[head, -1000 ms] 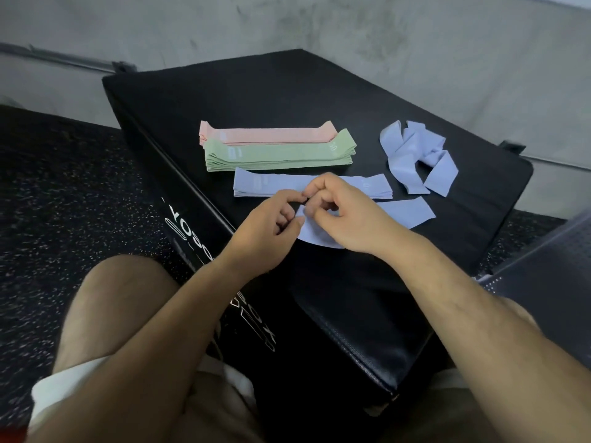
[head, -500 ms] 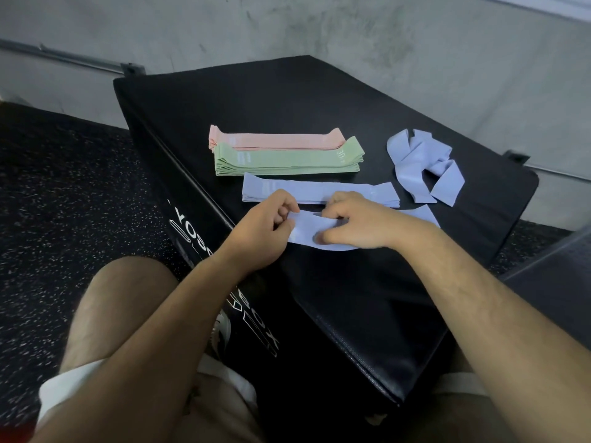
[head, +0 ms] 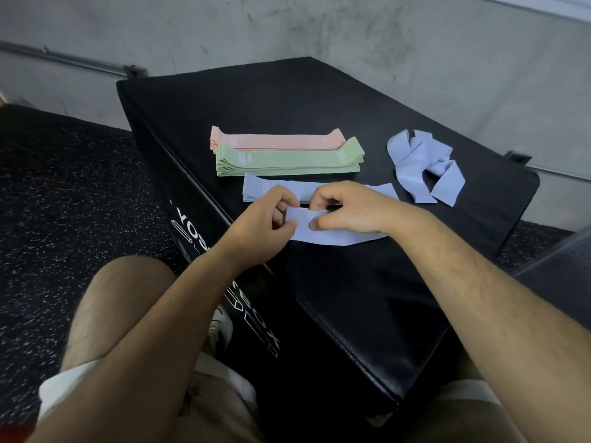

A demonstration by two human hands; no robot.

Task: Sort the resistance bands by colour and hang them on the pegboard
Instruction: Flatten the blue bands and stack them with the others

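At the centre of the frame both hands work one pale blue band (head: pixel 323 236), which lies flat near the front edge of the black padded box (head: pixel 351 308). The left hand (head: pixel 260 220) pinches the band's left end between thumb and curled fingers. The right hand (head: pixel 350 212), just beside it, has its thumb pressed on the band's top face and its fingers curled over the far edge. The rest of the band runs right under the right wrist.

Just above the hands lies a flat stack of blue bands (head: pixel 256 187), partly covered by the knuckles. Above that is a stack of green bands (head: pixel 287 161), and touching its far side a stack of pink bands (head: pixel 281 142). To the upper right, well apart from the stacks, a loose tangle of blue bands (head: pixel 415 164) sits unsorted on the box.

Speckled dark flooring (head: pixel 64 193) fills the left of the frame, and a grey wall (head: pixel 319 30) runs along the top.
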